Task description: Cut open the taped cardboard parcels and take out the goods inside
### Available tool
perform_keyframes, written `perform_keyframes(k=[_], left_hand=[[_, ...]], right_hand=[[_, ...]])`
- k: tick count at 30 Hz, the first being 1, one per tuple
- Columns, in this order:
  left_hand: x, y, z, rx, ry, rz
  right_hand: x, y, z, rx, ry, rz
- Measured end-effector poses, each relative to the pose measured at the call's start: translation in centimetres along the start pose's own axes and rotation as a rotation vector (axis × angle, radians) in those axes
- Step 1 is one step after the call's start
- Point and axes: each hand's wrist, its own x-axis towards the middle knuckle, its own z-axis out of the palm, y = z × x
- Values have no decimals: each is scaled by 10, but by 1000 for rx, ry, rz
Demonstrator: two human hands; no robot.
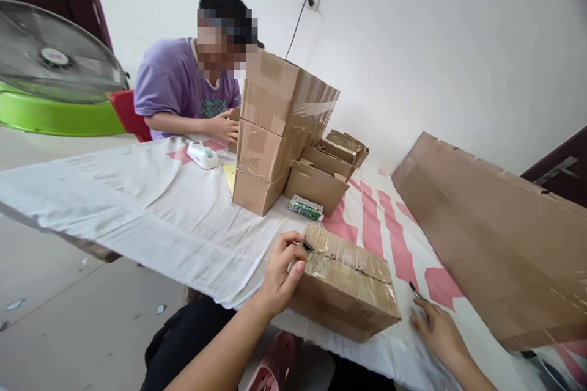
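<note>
One taped cardboard box [348, 293] sits at the near edge of the table, right in front of the person working, its top seamed with creased tape and a dark gap showing at its left corner. Two bare hands are at work here. The left hand [282, 272] has its fingers bent over that corner and its thumb laid against the edge, gripping the box. The right hand [438, 327], a little blurred and just off the box's right end, has its fingers closed around one slim, dark-tipped tool [416, 291]; I cannot tell exactly what it is.

Beyond the box rises one stack of cartons [270, 128], three high on its nearest face; how many stand behind, I cannot tell. Beside it I count at least three open cartons [316, 186] in a row, with one small green-and-white packet [306, 208] leaning at the front. One white tape dispenser [202, 156] and one yellow sheet [229, 181] lie to the left on the white-and-pink tablecloth [137, 214].

One other person [177, 82], in a purple shirt, sits across the table with one hand in clear view, touching cardboard half hidden by the stack. One large cardboard panel [486, 244] stands along the right side, and one big fan [55, 58] fills the far left
</note>
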Motion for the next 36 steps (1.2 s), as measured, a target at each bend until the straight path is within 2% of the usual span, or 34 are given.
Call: perform_keyframes(k=[3,7,12,17,20,23,25,26,28,31,33,36], left_hand=[[-1,-3,0,-21,-7,-16],[-1,-6,-1,-67,-16,-15],[-2,-9,-3,-133,-57,-35],[-4,-10,-2,-156,-74,-39],[-5,-11,-2,-164,-68,-34],[-5,-10,-1,-177,-68,-47],[-4,-9,-1,-195,-80,-76],[-4,-9,-2,-212,-96,-98],[-2,-10,-2,-274,-148,-157],[1,-13,-3,-389,-223,-216],[3,-16,-5,-420,-246,-215],[5,-18,-7,-419,-252,-204]], right_hand=[[1,20,12,-114,-20,26],[4,22,2,-261,80,49],[7,23,-5,-409,-48,200],[12,33,5,-331,-19,193],[25,27,-5,-213,119,117],[40,-5,-34,-111,311,37],[44,-42,-60,-34,401,-63],[43,-65,-73,11,405,-159],[40,-114,-97,84,350,-374],[31,-184,-119,59,144,-692],[28,-219,-125,1,77,-812],[29,-251,-129,-101,38,-908]])
